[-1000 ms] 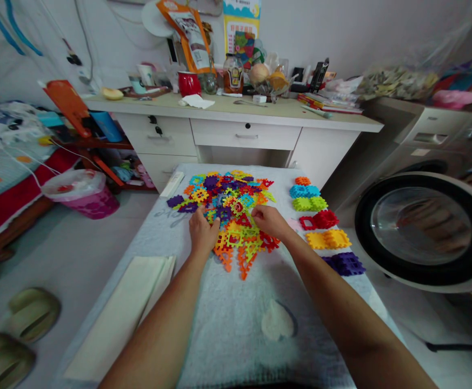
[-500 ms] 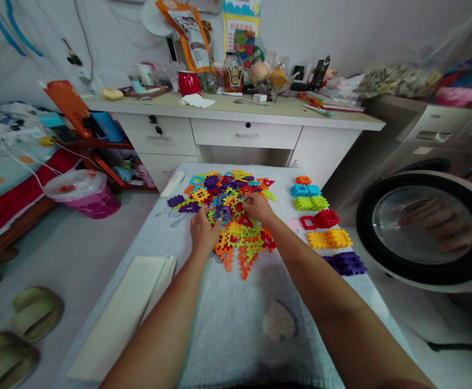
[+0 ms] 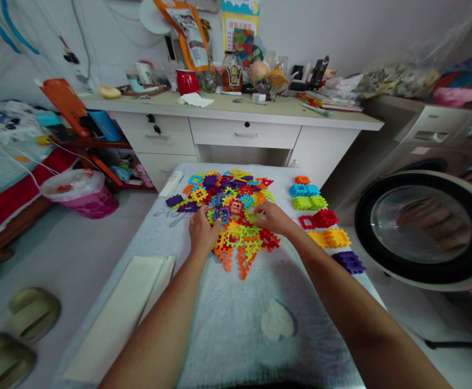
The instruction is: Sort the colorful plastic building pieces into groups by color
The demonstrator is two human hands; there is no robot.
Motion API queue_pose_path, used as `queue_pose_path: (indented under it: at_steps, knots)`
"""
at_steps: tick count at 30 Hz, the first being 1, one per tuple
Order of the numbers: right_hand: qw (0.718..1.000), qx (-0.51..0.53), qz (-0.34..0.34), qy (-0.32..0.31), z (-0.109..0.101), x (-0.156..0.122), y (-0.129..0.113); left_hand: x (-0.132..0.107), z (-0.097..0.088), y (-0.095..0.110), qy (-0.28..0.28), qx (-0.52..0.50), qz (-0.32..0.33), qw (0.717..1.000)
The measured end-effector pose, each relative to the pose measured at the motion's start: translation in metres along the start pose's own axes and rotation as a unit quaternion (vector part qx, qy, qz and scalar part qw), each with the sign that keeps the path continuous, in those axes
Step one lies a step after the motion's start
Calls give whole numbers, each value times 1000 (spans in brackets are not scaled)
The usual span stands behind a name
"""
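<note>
Colourful plastic interlocking pieces (image 3: 236, 236) lie in a loose heap on the cloth-covered table, some square with open centres, some triangular. My left hand (image 3: 204, 229) rests at the heap's left edge, its thumb and fingers apart around some pieces. Beside its thumb is a purple square piece (image 3: 222, 214). At the right side of the heap is my right hand (image 3: 275, 218), fingers bent, with a gap between thumb and forefinger. Lime-green pieces show by these fingertips; none is clearly gripped. A red square piece (image 3: 236, 206) lies between my hands.
Sorted rows stand along the table's right side: orange (image 3: 301, 179), blue (image 3: 304, 190), green (image 3: 309, 202), red (image 3: 325, 218), yellow (image 3: 333, 237) and purple (image 3: 349, 262). A folded white board (image 3: 118, 319) lies front left. Beyond are a cluttered desk (image 3: 244, 111) and a washing machine (image 3: 422, 227).
My right hand has moved right and slightly towards me, away from the red square piece. Some red pieces at the heap's right edge have shifted outward. My left hand has barely moved.
</note>
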State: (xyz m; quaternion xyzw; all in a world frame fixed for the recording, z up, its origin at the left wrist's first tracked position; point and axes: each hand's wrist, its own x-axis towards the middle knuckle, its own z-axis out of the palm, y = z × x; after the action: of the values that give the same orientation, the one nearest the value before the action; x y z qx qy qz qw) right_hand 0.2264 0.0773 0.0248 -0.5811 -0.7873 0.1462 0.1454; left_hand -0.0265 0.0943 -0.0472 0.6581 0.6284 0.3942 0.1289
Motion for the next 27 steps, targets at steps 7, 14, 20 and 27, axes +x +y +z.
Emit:
queue_pose_path:
  at_steps: [7, 14, 20, 27]
  knots:
    - [998, 42, 1, -54, -2, 14, -4, 1, 0, 0, -2, 8, -4, 1000]
    - [999, -44, 16, -18, -34, 8, 23, 0, -1, 0, -7, 16, -2, 1000]
    - [974, -193, 120, -3, -92, -9, 86, 1, -1, 1, -7, 18, -8, 1000]
    - [944, -259, 192, -76, -102, -14, 122, 1, -1, 1, -5, 25, 5, 1000]
